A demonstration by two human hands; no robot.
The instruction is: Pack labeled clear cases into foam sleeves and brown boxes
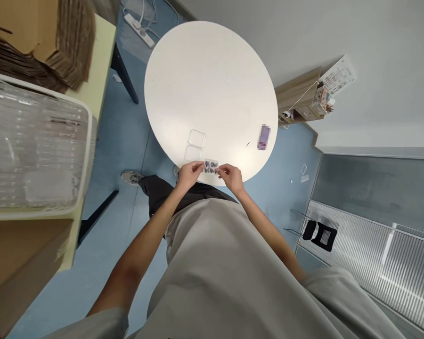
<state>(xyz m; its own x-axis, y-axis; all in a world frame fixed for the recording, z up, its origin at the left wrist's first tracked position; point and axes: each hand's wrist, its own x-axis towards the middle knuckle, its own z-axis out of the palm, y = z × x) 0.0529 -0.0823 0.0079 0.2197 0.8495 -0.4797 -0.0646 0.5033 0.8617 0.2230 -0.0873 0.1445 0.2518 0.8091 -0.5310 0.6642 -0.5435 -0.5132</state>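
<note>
Shirt [219, 263] foremost; both hands' fingers [198, 165] [222, 170] pinch clear pack [211, 165] near table edge [251, 170], room beyond.

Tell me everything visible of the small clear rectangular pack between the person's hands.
The small clear rectangular pack looks plastic and holds dark purplish pieces in two rows, too small to identify. The bare left hand and right hand grip opposite sides over the round white table, near its edge; whether it rests there is unclear.
</note>
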